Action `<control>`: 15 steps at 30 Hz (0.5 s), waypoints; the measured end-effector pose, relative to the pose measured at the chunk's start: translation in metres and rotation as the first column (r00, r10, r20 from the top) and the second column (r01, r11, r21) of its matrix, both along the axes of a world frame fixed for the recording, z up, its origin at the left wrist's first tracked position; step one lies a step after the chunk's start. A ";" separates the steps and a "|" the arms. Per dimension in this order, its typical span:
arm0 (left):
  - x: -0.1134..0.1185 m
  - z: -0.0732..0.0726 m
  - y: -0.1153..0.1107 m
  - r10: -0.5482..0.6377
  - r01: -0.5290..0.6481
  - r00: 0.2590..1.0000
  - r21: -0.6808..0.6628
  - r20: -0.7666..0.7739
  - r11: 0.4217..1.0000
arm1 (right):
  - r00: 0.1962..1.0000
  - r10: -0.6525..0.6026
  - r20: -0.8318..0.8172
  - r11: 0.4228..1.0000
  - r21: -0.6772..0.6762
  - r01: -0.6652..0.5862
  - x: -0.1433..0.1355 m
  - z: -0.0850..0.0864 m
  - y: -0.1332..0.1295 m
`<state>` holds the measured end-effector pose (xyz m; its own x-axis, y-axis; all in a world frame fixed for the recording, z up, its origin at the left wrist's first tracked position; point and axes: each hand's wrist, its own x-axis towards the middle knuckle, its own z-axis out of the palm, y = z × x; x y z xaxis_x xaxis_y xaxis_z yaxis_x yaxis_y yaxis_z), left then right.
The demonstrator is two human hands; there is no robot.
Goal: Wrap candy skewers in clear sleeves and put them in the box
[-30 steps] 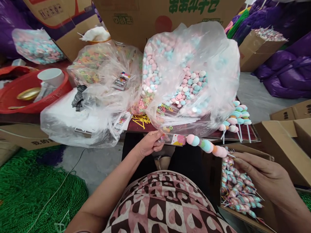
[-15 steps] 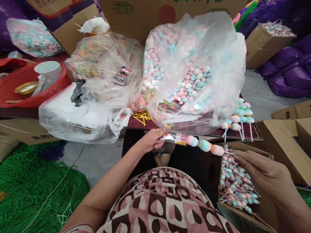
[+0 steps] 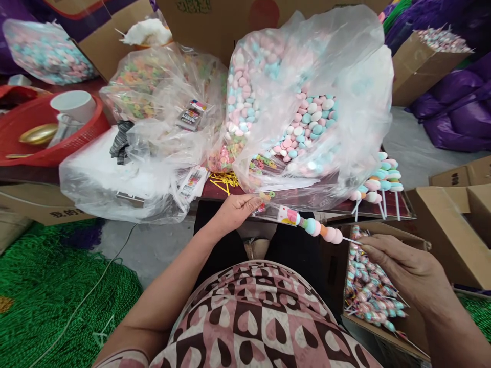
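My left hand [image 3: 241, 210] pinches one end of a clear printed wrapper [image 3: 284, 214] in front of the table edge. A skewer of pink, blue and orange candies [image 3: 320, 229] lies partly inside that wrapper, its pink end outside. My right hand [image 3: 399, 260] is closed on the bare white stick at the other end. Beneath and beside the right hand, a cardboard box holds many wrapped candy sticks [image 3: 374, 291]. Unwrapped candy skewers [image 3: 379, 181] rest at the table's right corner.
Large clear bags of pink and blue candies [image 3: 307, 122] and ring candies [image 3: 141, 76] cover the table. Yellow ties [image 3: 224, 181] lie near its edge. A red basket [image 3: 86, 135] stands left. Open cartons [image 3: 441, 225] are at right, green strands [image 3: 57, 286] at lower left.
The candy skewer has moved left, farther into the wrapper. My right hand has shifted slightly left, and more of the white stick shows. My left hand still pinches the wrapper.
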<state>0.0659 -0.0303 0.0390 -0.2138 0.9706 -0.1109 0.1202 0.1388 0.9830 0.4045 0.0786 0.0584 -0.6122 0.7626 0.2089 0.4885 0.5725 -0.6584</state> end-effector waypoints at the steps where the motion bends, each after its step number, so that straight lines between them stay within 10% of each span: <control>1: 0.000 0.002 -0.001 -0.014 0.015 0.999 0.012 -0.043 1.000 | 1.000 0.010 -0.008 1.000 0.016 -0.010 -0.001 0.000 0.000; 10: 0.012 -0.001 0.000 -0.096 0.096 0.995 -0.029 0.010 0.995 | 1.000 0.019 0.004 0.998 -0.065 -0.019 -0.014 -0.015 -0.015; 15: 0.015 0.003 0.003 -0.004 -0.010 0.851 0.024 0.526 1.000 | 0.998 -0.064 -0.028 0.989 -0.137 0.059 -0.018 -0.025 -0.024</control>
<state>0.0807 -0.0269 0.0416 -0.1337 0.9738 -0.1838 -0.4160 0.1132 0.9023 0.3866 0.0543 0.0331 -0.5578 0.8213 0.1197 0.4972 0.4461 -0.7442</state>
